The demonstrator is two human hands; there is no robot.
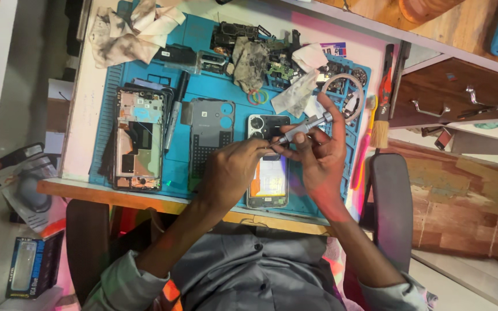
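Screwdriver (305,128), slim and silver, sits angled in your right hand (318,158) just right of frame centre, fingers pinched around its shaft, its tip down at the opened phone (267,167) on the blue work mat (203,89). Your left hand (231,170) rests on the phone's left edge, fingers curled together against it. Left of it lie a grey back cover (208,138) and a bare phone frame (139,138).

Matt metal screwdriver (304,129), glossy opened phone (267,173), blue rubbery mat (214,89), stained rough cloth (123,35), wooden desk edge (145,198).
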